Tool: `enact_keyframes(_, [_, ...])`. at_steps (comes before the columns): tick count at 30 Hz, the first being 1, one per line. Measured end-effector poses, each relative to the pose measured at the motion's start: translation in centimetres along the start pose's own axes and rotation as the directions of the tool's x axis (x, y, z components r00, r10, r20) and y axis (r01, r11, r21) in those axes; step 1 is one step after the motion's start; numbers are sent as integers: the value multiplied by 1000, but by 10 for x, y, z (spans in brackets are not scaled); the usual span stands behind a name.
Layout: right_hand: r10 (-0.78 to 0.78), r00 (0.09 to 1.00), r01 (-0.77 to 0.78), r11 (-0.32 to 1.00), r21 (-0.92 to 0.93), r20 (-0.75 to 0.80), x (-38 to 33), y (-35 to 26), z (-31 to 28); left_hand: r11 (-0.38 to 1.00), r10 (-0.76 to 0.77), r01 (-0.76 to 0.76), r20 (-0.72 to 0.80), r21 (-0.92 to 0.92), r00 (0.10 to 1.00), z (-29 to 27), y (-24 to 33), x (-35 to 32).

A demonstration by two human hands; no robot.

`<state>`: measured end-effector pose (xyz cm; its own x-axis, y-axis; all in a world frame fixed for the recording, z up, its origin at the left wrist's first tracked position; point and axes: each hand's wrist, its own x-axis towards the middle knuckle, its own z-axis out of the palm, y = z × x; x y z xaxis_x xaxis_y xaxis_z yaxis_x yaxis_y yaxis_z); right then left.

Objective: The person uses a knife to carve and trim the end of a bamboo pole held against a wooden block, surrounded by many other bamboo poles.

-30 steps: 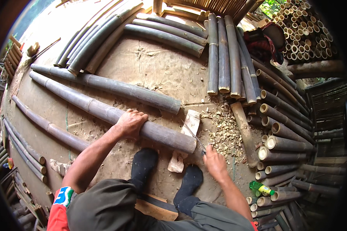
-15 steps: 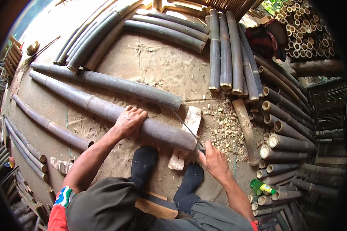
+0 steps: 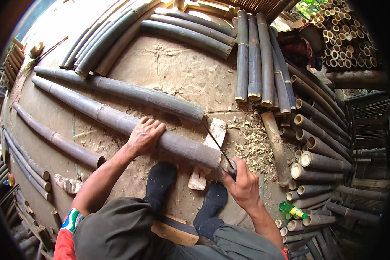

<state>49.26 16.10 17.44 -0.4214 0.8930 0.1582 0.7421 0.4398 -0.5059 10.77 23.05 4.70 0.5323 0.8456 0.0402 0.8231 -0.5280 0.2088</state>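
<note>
My left hand [image 3: 146, 135] is closed over the top of a thick dark bamboo pole [image 3: 100, 113], which slants from far left to near right. The pole's near end rests across a pale, notched wood block [image 3: 216, 132] on the ground. In my right hand [image 3: 242, 184], just right of that end, is the dark handle of a long, thin-bladed hand tool [image 3: 216, 141]. Its narrow dark length runs up and left past the pole's cut end. Whether it is a saw or a knife I cannot tell. My feet in dark socks flank the block's lower end.
A second bamboo pole [image 3: 134, 93] lies just beyond the held one. Wood chips [image 3: 258, 143] are scattered to the right, beside a bare log [image 3: 275, 149]. Stacked bamboo [image 3: 323, 160] and a green bottle [image 3: 293, 210] line the right side. A thinner pole [image 3: 58, 136] lies left.
My right hand and the tool have shifted slightly right, away from the pole's end, and the handle shows more. My left hand and the pole stay nearly where they were.
</note>
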Motion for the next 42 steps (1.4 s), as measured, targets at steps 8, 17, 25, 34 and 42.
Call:
enact_keyframes(8, [274, 918, -211, 950, -230, 288, -44, 67, 33, 1000, 2, -2, -29, 12, 1000, 8, -4, -7])
enact_keyframes(17, [329, 900, -253, 928, -273, 286, -39, 70, 50, 999, 33, -31, -106, 26, 994, 3, 4, 7])
enact_keyframes(25, [-23, 993, 26, 999, 24, -112, -26, 34, 20, 999, -29, 42, 410, -23, 912, -26, -21, 36])
enact_keyframes(34, [45, 999, -44, 999, -13, 27, -14, 21, 13, 1000, -30, 31, 272, -1, 962, -19, -13, 28])
enact_keyframes(42, [256, 946, -234, 964, -127, 199, -34, 44, 41, 1000, -15, 19, 234, -12, 972, -5, -13, 16])
